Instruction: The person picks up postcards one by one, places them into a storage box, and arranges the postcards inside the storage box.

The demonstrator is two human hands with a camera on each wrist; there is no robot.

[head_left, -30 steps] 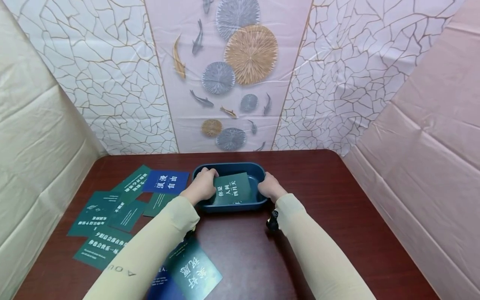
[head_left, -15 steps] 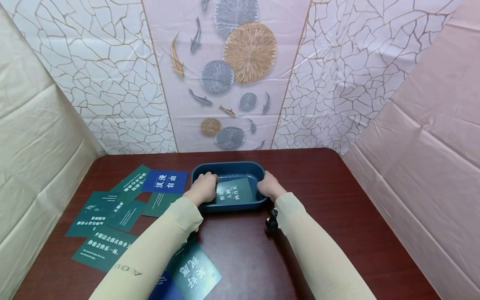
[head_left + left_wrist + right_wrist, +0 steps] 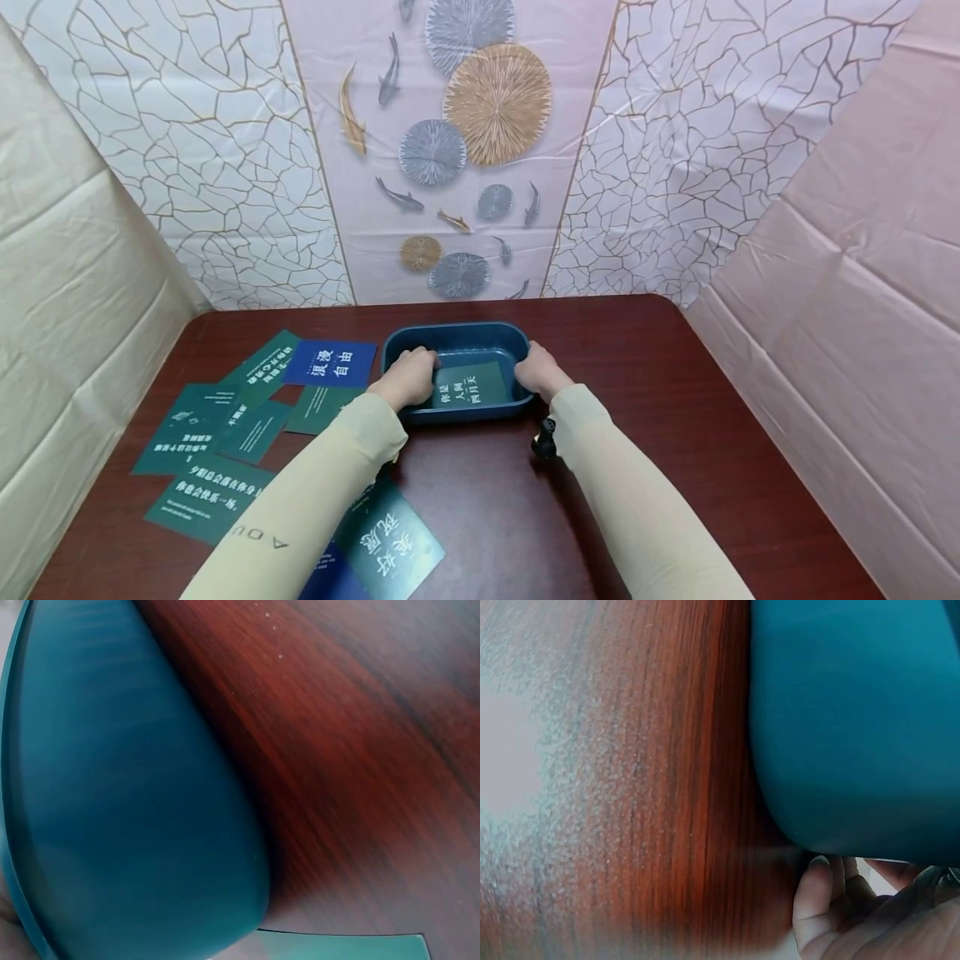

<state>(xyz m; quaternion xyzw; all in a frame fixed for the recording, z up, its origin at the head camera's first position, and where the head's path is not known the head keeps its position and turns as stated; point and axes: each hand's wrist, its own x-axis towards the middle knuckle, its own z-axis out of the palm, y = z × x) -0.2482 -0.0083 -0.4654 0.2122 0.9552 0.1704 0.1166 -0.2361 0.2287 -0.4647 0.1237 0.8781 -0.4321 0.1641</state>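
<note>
The right hand grips a dark-blue tray, seemingly to steady it, while the left, possibly pinching but hard to tell, meets a green card inside.

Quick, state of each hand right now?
Left hand: at the left end of the tray, by the card in it; fingers mostly hidden, grip cannot be told.
Right hand: closed on the tray's right end.

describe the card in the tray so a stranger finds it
Near the far edge of the reddish table sits a blue tray, left hand and right hand at its ends. Inside, towards its near side, lies a dark green card with white writing. The other cards in view lie outside the tray.
</note>
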